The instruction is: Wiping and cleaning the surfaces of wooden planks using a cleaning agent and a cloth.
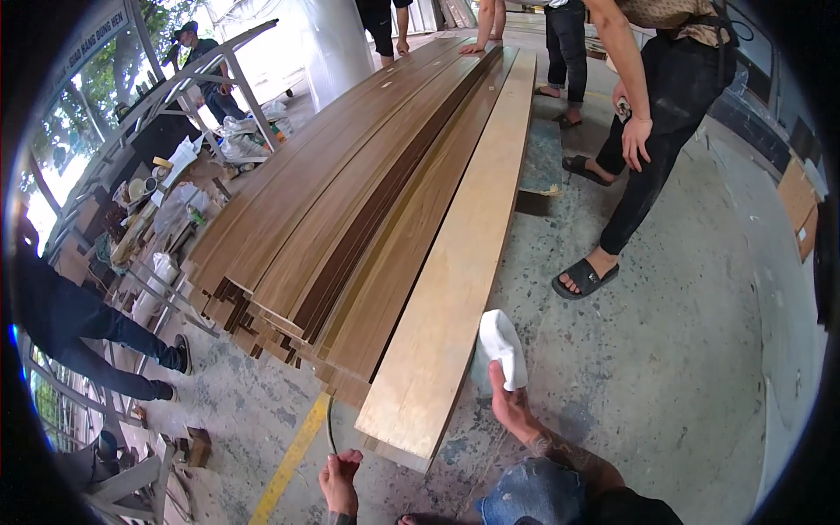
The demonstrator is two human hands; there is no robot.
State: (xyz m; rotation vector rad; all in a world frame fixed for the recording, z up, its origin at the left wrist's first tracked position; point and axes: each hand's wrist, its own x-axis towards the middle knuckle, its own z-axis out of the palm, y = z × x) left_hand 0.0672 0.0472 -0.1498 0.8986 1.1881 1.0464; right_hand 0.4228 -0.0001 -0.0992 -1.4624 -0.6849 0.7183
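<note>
My left hand (339, 479), low in the view, is closed on the end of a thin greenish strip (331, 427). The strip runs up to the near end of the plank stack; its exact kind is unclear. My right hand (510, 407) grips a folded white cloth (502, 348), held beside the right edge of the stack. Closest to both hands is a pale wooden board (451, 306) lying lengthwise on top. To its left lie brown wood-grain planks (350, 175), with dark brown strips (376, 206) among them. Uneven plank ends show below at the near side.
Two people stand along the right side, one in black trousers and a sandal (586, 276). Another person's hand (473, 47) rests on the far end. A person in dark jeans (96, 328) is at left. Metal frames (188, 101) and clutter stand behind. A yellow line (289, 459) crosses the floor.
</note>
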